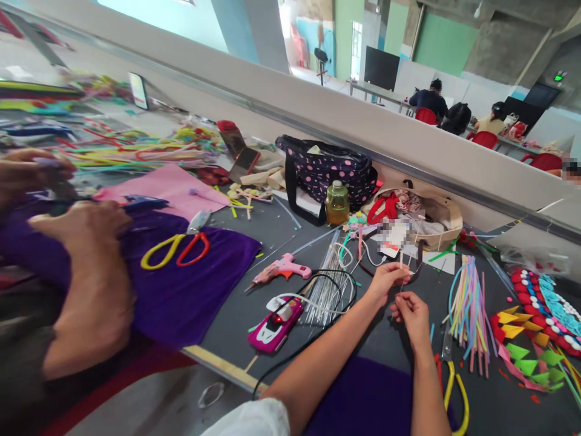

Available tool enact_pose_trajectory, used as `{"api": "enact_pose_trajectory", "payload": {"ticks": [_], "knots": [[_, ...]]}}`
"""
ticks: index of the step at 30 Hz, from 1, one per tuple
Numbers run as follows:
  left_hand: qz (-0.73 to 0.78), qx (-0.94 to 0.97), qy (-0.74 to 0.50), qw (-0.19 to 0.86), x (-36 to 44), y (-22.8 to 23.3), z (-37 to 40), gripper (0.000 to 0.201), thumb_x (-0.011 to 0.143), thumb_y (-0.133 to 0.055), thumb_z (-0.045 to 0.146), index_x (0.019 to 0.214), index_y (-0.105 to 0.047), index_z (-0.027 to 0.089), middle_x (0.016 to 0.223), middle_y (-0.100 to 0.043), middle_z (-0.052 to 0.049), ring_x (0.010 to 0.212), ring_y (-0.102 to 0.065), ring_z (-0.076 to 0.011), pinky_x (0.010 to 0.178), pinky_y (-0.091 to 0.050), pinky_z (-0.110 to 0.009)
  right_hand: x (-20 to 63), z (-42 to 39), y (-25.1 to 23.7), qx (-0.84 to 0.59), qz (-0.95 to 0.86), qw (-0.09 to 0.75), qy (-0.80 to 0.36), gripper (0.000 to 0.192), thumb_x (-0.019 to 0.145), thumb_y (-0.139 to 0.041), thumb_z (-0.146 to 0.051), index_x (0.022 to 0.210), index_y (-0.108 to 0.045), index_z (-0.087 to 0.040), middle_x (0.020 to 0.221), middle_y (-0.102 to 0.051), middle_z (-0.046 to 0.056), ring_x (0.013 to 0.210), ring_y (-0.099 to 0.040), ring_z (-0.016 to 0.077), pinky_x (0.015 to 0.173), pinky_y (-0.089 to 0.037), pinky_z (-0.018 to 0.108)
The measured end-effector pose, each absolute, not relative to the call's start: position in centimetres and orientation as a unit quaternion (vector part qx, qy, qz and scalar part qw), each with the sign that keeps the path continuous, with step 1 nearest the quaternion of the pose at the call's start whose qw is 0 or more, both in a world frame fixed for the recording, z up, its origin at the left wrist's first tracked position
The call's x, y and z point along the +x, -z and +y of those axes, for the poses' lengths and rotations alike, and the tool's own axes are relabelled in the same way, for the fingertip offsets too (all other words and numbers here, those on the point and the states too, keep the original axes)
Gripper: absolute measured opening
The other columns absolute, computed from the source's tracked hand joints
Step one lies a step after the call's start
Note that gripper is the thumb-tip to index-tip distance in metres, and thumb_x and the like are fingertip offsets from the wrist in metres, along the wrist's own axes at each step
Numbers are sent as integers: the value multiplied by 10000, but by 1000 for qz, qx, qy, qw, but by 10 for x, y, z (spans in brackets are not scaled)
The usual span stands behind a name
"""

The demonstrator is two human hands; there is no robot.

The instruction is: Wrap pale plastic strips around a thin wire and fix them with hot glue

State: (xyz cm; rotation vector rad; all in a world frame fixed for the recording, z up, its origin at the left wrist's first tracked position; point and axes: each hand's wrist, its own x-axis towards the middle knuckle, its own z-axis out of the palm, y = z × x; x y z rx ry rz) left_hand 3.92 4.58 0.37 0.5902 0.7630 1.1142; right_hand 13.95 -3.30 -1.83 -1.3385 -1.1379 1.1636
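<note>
My right hand point(86, 284) is close to the camera at the left, fingers curled over a bunched purple felt sheet point(190, 290) and gripping it. My left hand point(27, 169) is at the far left edge, blurred, fingers closed on the same felt's far edge beside a blue tool point(138, 203). Scissors with a yellow and a red handle point(175, 249) lie on the felt just right of my right hand. A co-worker's two hands point(399, 297) pinch a thin stick over the dark table point(272, 233).
A pink glue gun point(279, 269), a magenta car-shaped device point(275, 327) with cables, a pink sheet point(172, 184), a dotted bag point(327, 169), a bottle point(336, 203), a basket point(436, 218), pastel sticks point(467, 303) and felt shapes point(531, 345) crowd the table. People sit at far tables.
</note>
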Motion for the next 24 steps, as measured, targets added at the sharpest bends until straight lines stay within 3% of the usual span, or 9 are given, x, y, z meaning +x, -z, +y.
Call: {"api": "enact_pose_trajectory", "payload": {"ticks": [10, 19, 24], "knots": [[342, 272, -503, 746, 42, 2, 40, 324, 522, -849, 288, 749, -699, 113, 674, -682, -41, 588, -618, -115, 610, -477, -229, 141, -33, 17, -554, -476, 489, -477, 367, 735, -669, -530, 790, -621, -170, 608, -672, 26, 471, -615, 152, 373, -388, 200], [315, 295, -497, 753, 39, -5, 35, 294, 574, -830, 312, 734, -679, 116, 700, -674, -42, 597, -604, -106, 599, -460, -214, 142, -34, 16, -547, -462, 504, -483, 326, 774, -654, -485, 839, -604, -169, 628, -671, 17, 472, -597, 127, 364, -324, 175], [323, 309, -512, 733, 36, -3, 31, 313, 539, -847, 318, 698, -668, 116, 686, -670, -38, 597, -606, -115, 606, -455, -222, 137, -35, 16, -533, -479, 498, -488, 307, 777, -656, -470, 798, -586, -171, 623, -676, 22, 459, -594, 125, 367, -351, 180]]}}
